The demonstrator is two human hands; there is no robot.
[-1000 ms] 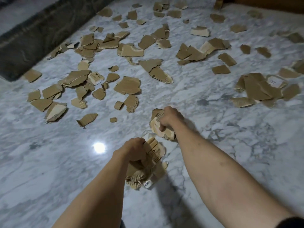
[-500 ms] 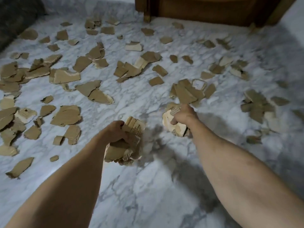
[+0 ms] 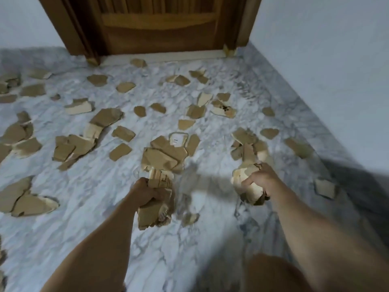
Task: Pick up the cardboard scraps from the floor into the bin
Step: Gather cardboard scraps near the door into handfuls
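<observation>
Both hands are closed tight on cardboard. Head view: my left hand (image 3: 145, 191) makes a fist around a left bundle (image 3: 154, 204) of torn brown pieces, one printed piece sticking up above the knuckles and the rest hanging below. My right hand (image 3: 262, 180) clamps a right bundle (image 3: 249, 186) of paler pieces, which pokes out to the left of the fingers and beneath them. Both bundles are held above the marble floor (image 3: 88, 228), apart from each other, with a blurred shadow between them.

Edges: a wooden door (image 3: 160, 24) closes off the far side; a white wall (image 3: 328, 66) runs down the right, meeting the floor along a diagonal line near my right forearm. Open marble lies near me and toward the lower left.

Loose cardboard scraps (image 3: 69, 147) cover the floor from the door sill toward my hands. A layered pile (image 3: 164, 154) lies just beyond the left fist; a second cluster (image 3: 247, 144) lies just beyond the right fist. One small scrap (image 3: 190, 218) lies between my forearms; another (image 3: 325, 187) lies to the right of my right wrist. I see no bin in this view.
</observation>
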